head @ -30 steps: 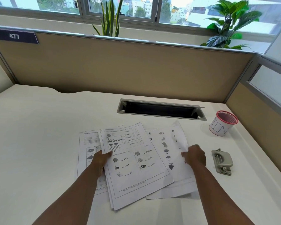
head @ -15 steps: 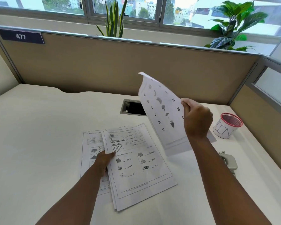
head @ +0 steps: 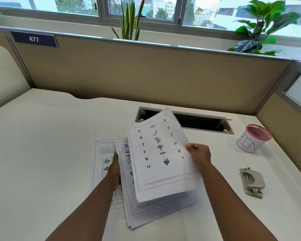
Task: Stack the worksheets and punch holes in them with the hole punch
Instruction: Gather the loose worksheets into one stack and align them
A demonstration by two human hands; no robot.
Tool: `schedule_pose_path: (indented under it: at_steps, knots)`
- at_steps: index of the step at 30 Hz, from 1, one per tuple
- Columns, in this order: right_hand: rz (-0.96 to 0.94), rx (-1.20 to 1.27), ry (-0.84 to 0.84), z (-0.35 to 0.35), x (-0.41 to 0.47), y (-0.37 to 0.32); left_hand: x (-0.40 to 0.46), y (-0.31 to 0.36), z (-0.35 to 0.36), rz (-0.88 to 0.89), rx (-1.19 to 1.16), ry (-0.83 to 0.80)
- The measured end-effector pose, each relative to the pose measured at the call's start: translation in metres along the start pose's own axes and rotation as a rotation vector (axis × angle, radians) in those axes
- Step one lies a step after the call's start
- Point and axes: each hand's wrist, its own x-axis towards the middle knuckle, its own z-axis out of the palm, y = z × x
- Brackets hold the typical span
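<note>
Lying on the white desk (head: pixel 42 153), worksheets (head: pixel 109 171) are pressed by the left hand (head: pixel 115 168), fingers straight; the lettered sheet (head: pixel 161 153) is pinched by the right hand (head: pixel 199 154) below the beige partition (head: pixel 146 75).

Matt paper worksheets (head: pixel 161 153); grey metal hole punch (head: pixel 252 182); smooth matt desk (head: pixel 47 136)

left hand (head: pixel 115 166): fingers straight, pressing down | right hand (head: pixel 199 153): fingers curled, pinching, raised

Both forearms are bare to the frame edge, with no sleeves or jewellery visible.
</note>
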Motion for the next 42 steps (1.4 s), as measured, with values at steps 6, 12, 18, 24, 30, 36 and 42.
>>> schedule_pose_path:
  at_steps: [6,12,18,24,30,36,42]
  knots:
    - [0.049,-0.06,-0.088,0.02,-0.003,0.032,-0.001,0.0,-0.001,0.079,0.249,0.069]
    - [0.007,-0.157,-0.17,0.032,-0.008,0.036,-0.002,-0.006,0.001,0.15,0.217,0.07]
    - [-0.007,-0.141,-0.283,0.027,-0.007,0.035,-0.003,0.0,0.005,0.2,0.16,0.061]
    - [0.132,0.131,-0.531,0.009,-0.004,0.031,-0.009,0.016,0.021,0.242,0.075,-0.105]
    - [0.077,0.346,-0.45,-0.003,0.0,0.038,-0.012,0.018,0.037,0.298,0.181,-0.061]
    - [0.013,0.362,-0.344,-0.013,0.006,0.045,-0.011,0.017,0.028,0.299,0.219,-0.007]
    - [0.023,0.393,-0.212,-0.016,0.011,0.049,0.006,0.015,-0.013,0.332,0.742,0.831]
